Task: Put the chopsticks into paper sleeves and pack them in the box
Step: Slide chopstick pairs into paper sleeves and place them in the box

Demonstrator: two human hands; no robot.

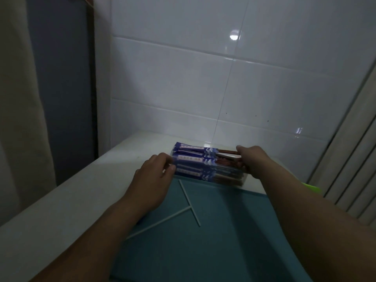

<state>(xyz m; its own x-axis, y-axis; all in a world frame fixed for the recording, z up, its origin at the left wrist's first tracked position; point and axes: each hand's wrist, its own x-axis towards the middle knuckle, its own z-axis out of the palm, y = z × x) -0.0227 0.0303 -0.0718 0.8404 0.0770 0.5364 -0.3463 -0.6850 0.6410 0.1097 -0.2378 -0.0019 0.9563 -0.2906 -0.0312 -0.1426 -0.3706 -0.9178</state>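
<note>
Teal mat (213, 251) nearest, on white worktop (71, 200). Two thin white sticks (162, 221) lie on mat, meeting in T.

Clear box (230, 181) just beyond mat's far edge, near tiled wall (203, 78). Box packed with chopsticks (227, 163) in blue paper sleeves (193, 159), brown ends bare on right.

Left grip (152, 176) curled round box's left end; right grip (252, 157) clasps box's right end.

Green object (311, 189) at right edge, mostly hidden.
</note>
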